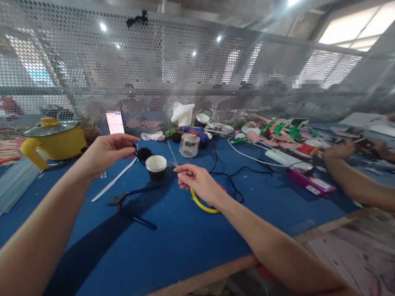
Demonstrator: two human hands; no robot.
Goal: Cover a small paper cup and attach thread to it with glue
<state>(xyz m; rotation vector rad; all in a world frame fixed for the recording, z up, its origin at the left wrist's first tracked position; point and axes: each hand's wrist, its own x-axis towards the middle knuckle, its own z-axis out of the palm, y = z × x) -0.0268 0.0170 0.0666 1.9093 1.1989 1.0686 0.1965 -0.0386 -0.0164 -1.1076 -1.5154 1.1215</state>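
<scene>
mesh screen (pixel 117 70), metal and full of round holes, stands across the back of a blue table (pixel 197 246). at the far left of the tabletop sits a yellow pot (pixel 61 142) with a glass lid. on the right, another person's forearm (pixel 354 176) reaches in, the hands near the table's far side. a heap of pink and green pieces (pixel 280 129) lies toward the back right, with a white power strip (pixel 288 159) and a purple box (pixel 310 182) in front of it. pliers (pixel 123 198) lie with handles spread, nearer the front edge than the small cup. the left hand (pixel 108 154) is narrowed to a pinch on a thin dark strand (pixel 135 149). the right hand (pixel 197 183) is also nearly closed, fingertips together on fine pale strands (pixel 175 162) that run up and away from it. a yellow ring (pixel 203 208) lies partly hidden by that hand. a lit phone (pixel 115 122) leans upright at the back. a clear jar (pixel 189 149) has a blue glue gun (pixel 197 132) at its mouth. between the hands stands the small cup (pixel 156 169), white inside, dark outside. smaller yet, a black ball (pixel 144 154) sits just beside the left fingertips; i cannot tell whether the strand joins it.
</scene>
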